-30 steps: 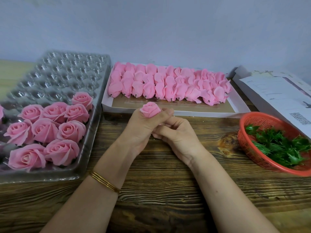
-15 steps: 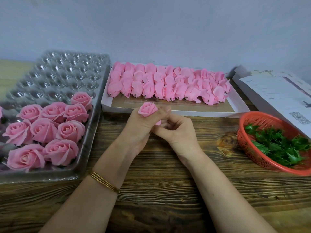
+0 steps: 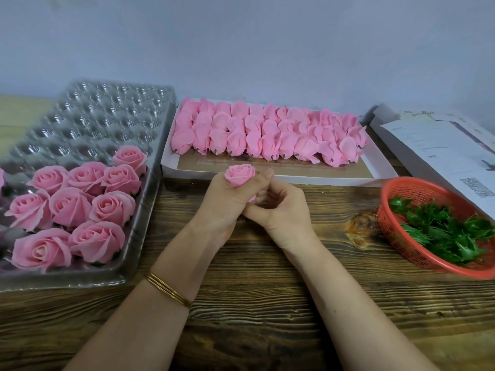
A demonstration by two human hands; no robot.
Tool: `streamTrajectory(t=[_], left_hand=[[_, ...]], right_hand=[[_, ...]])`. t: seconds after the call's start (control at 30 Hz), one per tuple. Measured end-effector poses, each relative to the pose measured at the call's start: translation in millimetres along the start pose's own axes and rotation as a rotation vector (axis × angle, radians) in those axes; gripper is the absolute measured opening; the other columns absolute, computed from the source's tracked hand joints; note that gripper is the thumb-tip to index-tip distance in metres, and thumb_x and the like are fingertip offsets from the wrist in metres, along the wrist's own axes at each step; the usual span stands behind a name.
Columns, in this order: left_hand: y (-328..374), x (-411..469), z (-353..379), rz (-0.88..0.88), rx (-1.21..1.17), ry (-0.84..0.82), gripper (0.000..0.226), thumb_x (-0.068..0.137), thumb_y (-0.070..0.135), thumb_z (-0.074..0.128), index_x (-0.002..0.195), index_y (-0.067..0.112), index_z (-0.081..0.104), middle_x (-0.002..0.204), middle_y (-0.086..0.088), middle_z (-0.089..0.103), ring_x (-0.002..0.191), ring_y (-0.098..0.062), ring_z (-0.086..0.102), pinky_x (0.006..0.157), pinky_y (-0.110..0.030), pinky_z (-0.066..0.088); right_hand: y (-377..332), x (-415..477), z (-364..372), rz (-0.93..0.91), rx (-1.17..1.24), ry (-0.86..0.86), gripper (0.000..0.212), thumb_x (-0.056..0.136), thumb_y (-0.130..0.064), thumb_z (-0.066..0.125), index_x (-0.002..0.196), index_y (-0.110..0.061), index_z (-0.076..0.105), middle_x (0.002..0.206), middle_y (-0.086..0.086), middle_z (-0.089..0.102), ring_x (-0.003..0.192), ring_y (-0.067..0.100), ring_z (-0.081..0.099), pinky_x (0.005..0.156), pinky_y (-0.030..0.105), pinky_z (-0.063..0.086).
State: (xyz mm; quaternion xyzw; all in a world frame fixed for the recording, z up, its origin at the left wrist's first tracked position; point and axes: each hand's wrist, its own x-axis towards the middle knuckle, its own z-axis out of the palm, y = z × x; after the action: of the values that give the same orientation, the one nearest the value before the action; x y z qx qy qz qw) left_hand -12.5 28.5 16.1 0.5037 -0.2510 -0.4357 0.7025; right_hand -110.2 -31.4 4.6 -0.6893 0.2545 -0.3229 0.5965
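A small pink rose bud sticks up out of my left hand, whose fingers and thumb curl round its base. My right hand is pressed against the left from the right, its curled fingers tucked under the bud's lower part, where a bit of pink shows. What the right fingers pinch is mostly hidden. Both hands hover over the wooden table, just in front of the white box of folded pink buds.
A clear plastic cell tray on the left holds several finished pink roses in its near cells. A red mesh basket of green leaf pieces sits at right. Printed papers lie at the back right.
The bud has turned slightly in my left hand and sits a little more upright. Both hands stay in the same place.
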Motion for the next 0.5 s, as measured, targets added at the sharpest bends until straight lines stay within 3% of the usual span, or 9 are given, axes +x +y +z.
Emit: streamTrajectory(t=[0.1,0.17,0.27,0.33,0.4,0.5], left_hand=[[2.2,0.6,-1.9,0.001,-0.013,-0.042,0.035,0.074,0.024,0.079,0.095,-0.002,0.07,0.082,-0.01,0.068,0.079,-0.017,0.068,0.073,-0.028,0.059],[4.3,0.6,-3.7,-0.015,0.011,-0.068,0.043,0.074,0.027,0.082,0.101,-0.004,0.069,0.087,-0.014,0.063,0.08,-0.019,0.065,0.069,-0.03,0.054],[4.4,0.7,-5.9,-0.058,0.045,-0.106,0.019,0.075,0.033,0.075,0.083,0.016,0.079,0.087,-0.006,0.068,0.085,-0.02,0.063,0.071,-0.036,0.044],[3.8,0.0,-6.0,-0.044,0.043,-0.106,0.015,0.075,0.035,0.079,0.079,0.02,0.08,0.087,-0.005,0.07,0.086,-0.02,0.064,0.075,-0.037,0.046],[2.8,0.2,-5.8,-0.015,0.032,-0.082,0.022,0.072,0.035,0.081,0.082,0.016,0.078,0.086,-0.011,0.07,0.08,-0.02,0.068,0.069,-0.031,0.054],[1.0,1.5,-4.8,0.02,0.032,-0.036,0.022,0.069,0.029,0.078,0.083,0.013,0.078,0.084,-0.009,0.074,0.081,-0.019,0.072,0.07,-0.027,0.059]], right_hand=[[-1.2,-0.3,-0.9,0.005,0.034,-0.023,0.025,0.077,0.012,0.073,0.076,-0.013,0.07,0.065,-0.006,0.066,0.064,0.006,0.059,0.069,0.02,0.05],[-1.2,0.6,-1.7,0.064,0.117,-0.086,0.026,0.082,0.011,0.068,0.074,-0.013,0.072,0.066,0.001,0.066,0.067,0.012,0.059,0.073,0.024,0.05],[-3.0,1.7,-3.9,0.221,0.347,-0.201,0.027,0.087,0.006,0.063,0.069,-0.011,0.075,0.068,0.01,0.067,0.066,0.015,0.063,0.068,0.021,0.054],[-1.0,2.9,-5.0,0.253,0.391,-0.219,0.022,0.086,0.004,0.064,0.073,-0.008,0.076,0.069,0.01,0.067,0.068,0.015,0.063,0.067,0.02,0.055],[2.3,3.4,-4.4,0.218,0.331,-0.169,0.009,0.08,0.002,0.07,0.086,-0.004,0.074,0.071,0.008,0.066,0.073,0.018,0.061,0.072,0.024,0.053],[4.7,4.7,-5.1,0.135,0.191,-0.064,0.028,0.065,-0.008,0.079,0.092,-0.007,0.073,0.075,0.002,0.069,0.077,0.014,0.063,0.076,0.025,0.052]])
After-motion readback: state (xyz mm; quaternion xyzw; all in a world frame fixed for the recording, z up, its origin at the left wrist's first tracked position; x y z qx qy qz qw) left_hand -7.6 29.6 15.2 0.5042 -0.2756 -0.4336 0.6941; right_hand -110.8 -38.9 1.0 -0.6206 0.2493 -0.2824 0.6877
